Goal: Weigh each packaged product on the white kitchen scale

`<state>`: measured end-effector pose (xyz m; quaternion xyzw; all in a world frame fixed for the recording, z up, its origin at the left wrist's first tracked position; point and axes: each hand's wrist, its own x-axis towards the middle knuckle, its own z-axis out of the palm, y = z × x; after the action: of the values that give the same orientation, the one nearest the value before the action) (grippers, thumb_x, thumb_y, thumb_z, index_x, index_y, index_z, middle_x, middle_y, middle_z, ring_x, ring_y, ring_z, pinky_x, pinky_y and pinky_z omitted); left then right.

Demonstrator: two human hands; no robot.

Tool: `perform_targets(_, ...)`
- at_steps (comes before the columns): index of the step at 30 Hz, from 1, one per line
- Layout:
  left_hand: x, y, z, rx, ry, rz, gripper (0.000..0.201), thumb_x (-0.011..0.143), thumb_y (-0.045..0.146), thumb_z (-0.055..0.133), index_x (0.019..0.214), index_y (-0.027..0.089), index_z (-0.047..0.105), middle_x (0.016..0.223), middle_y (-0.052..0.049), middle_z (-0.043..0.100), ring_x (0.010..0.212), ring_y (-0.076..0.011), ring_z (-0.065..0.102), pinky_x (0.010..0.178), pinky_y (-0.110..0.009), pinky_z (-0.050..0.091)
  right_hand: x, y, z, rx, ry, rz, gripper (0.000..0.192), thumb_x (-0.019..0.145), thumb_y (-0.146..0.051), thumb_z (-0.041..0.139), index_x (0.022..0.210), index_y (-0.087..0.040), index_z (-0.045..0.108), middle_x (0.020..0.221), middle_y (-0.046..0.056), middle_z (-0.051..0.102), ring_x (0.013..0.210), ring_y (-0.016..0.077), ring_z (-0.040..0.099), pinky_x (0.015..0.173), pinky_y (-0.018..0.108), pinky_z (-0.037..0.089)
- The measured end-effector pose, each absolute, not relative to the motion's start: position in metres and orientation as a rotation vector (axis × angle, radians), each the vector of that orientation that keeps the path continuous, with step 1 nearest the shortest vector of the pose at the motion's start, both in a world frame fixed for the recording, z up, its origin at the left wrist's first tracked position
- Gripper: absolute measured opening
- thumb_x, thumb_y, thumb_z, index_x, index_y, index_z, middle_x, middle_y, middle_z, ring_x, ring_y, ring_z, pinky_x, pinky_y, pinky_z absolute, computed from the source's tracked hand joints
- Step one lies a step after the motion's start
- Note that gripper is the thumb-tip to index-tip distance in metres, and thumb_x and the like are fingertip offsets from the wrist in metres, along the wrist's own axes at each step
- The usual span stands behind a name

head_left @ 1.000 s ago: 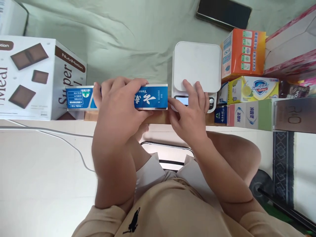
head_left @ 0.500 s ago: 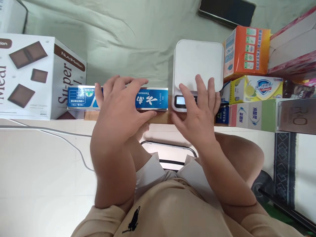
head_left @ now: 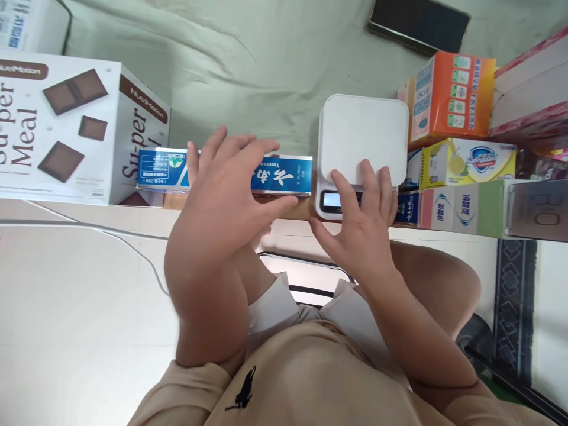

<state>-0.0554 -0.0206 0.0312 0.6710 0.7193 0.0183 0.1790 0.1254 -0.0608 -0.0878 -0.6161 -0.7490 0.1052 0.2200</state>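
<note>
Over a long blue toothpaste box [head_left: 284,176] my left hand [head_left: 224,192] is spread, hiding the box's middle. The fingers stretch past its far side and the thumb reaches along its near side; whether they press on it I cannot tell. My right hand [head_left: 361,222] lies on the near part of a white kitchen scale [head_left: 366,133], fingers apart. Its fingertips rest around the lit display [head_left: 332,201] and on the edge of the plate, with the thumb at the near left corner. Nothing sits on the scale's plate.
A large white NutriMotion box [head_left: 80,130] stands at left. To the right are an orange box [head_left: 457,97], a yellow Safeguard soap box [head_left: 470,161], a pink-and-green box [head_left: 461,208] and a brown box [head_left: 536,207]. A phone [head_left: 419,23] lies on the green cloth [head_left: 266,71].
The scale has shifted toward me, nearer the table's front edge, with my right hand on it. My left hand stays over the toothpaste box. The whole view has shifted slightly.
</note>
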Motion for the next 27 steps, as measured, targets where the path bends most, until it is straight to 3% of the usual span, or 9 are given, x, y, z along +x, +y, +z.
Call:
perform_targets(2, -0.058, -0.028, 0.043, 1.969, 1.928, 0.230, 0.042, 0.087, 0.042, 0.069, 0.128, 0.034, 0.065, 0.143, 0.000, 0.064, 0.148, -0.0311, 0.049, 0.131, -0.051, 0.036, 0.122, -0.060, -0.082, -1.634, -2.016, 0.278, 0.066, 0.095, -0.056, 0.053, 0.152, -0.023, 0.045, 0.164, 0.018, 0.034, 0.158, 0.0422, 0.028, 0.122, 0.067, 0.033)
perform_targets(3, -0.060, -0.031, 0.049, 2.004, 1.822, 0.309, 0.033, 0.089, 0.041, 0.066, 0.121, 0.033, 0.068, 0.133, 0.000, 0.069, 0.133, -0.0270, 0.061, 0.119, -0.043, 0.049, 0.120, -0.059, -0.077, -1.609, -1.998, 0.269, 0.065, 0.096, -0.057, 0.051, 0.150, -0.022, 0.046, 0.162, 0.017, 0.037, 0.157, 0.0410, 0.029, 0.123, 0.066, 0.033)
perform_targets(5, -0.062, -0.037, 0.059, 2.012, 1.554, 0.342, 0.018, 0.093, 0.038, 0.061, 0.107, 0.033, 0.072, 0.112, 0.002, 0.076, 0.104, -0.0200, 0.071, 0.094, -0.034, 0.057, 0.114, -0.056, -0.064, -1.614, -1.988, 0.260, 0.060, 0.097, -0.056, 0.049, 0.148, -0.023, 0.048, 0.159, 0.015, 0.043, 0.157, 0.0392, 0.030, 0.125, 0.063, 0.029)
perform_targets(8, -0.064, -0.041, 0.066, 1.899, 1.288, 0.099, 0.012, 0.093, 0.035, 0.061, 0.095, 0.030, 0.072, 0.099, 0.005, 0.077, 0.093, -0.0166, 0.070, 0.083, -0.031, 0.051, 0.103, -0.047, -0.047, -1.569, -2.035, 0.267, 0.057, 0.100, -0.055, 0.045, 0.145, -0.021, 0.052, 0.156, 0.015, 0.048, 0.156, 0.0370, 0.034, 0.128, 0.060, 0.029)
perform_targets(11, -0.068, -0.044, 0.067, 1.839, 1.311, -0.083, 0.017, 0.092, 0.039, 0.062, 0.084, 0.024, 0.067, 0.087, 0.004, 0.074, 0.082, -0.0150, 0.065, 0.068, -0.029, 0.040, 0.085, -0.034, -0.039, -1.388, -2.232, 0.366, 0.057, 0.101, -0.052, 0.045, 0.149, -0.022, 0.050, 0.160, 0.013, 0.043, 0.156, 0.0326, 0.034, 0.128, 0.054, 0.033)
perform_targets(14, -0.076, -0.049, 0.068, 1.861, 1.246, -0.046, 0.026, 0.093, 0.042, 0.060, 0.076, 0.023, 0.062, 0.074, 0.005, 0.068, 0.068, -0.0123, 0.056, 0.058, -0.029, 0.028, 0.064, -0.020, -0.036, -1.338, -2.408, 0.482, 0.061, 0.096, -0.045, 0.058, 0.153, -0.028, 0.046, 0.165, 0.008, 0.037, 0.158, 0.0310, 0.031, 0.130, 0.054, 0.030)
perform_targets(16, -0.082, -0.051, 0.071, 1.858, 1.168, -0.021, 0.027, 0.093, 0.042, 0.060, 0.074, 0.023, 0.059, 0.069, 0.006, 0.064, 0.063, -0.0115, 0.051, 0.055, -0.030, 0.023, 0.050, -0.013, -0.034, -1.324, -2.461, 0.540, 0.066, 0.092, -0.038, 0.065, 0.154, -0.031, 0.046, 0.165, 0.006, 0.038, 0.154, 0.0308, 0.037, 0.129, 0.052, 0.031)
perform_targets(20, -0.089, -0.052, 0.075, 1.841, 1.190, -0.076, 0.038, 0.091, 0.037, 0.062, 0.064, 0.019, 0.044, 0.058, 0.005, 0.051, 0.056, -0.0107, 0.041, 0.054, -0.031, 0.021, 0.036, -0.007, -0.029, -1.327, -2.504, 0.558, 0.055, 0.098, -0.032, 0.054, 0.152, -0.034, 0.049, 0.155, 0.005, 0.052, 0.136, 0.0289, 0.051, 0.119, 0.050, 0.040)
perform_targets(27, -0.092, -0.049, 0.071, 1.800, 1.204, -0.037, 0.028, 0.088, 0.041, 0.067, 0.068, 0.023, 0.058, 0.061, 0.005, 0.055, 0.056, -0.0116, 0.045, 0.053, -0.032, 0.025, 0.037, -0.010, -0.022, -1.409, -2.598, 0.604, 0.053, 0.100, -0.040, 0.053, 0.152, -0.043, 0.046, 0.155, -0.001, 0.051, 0.134, 0.0279, 0.050, 0.109, 0.046, 0.042)
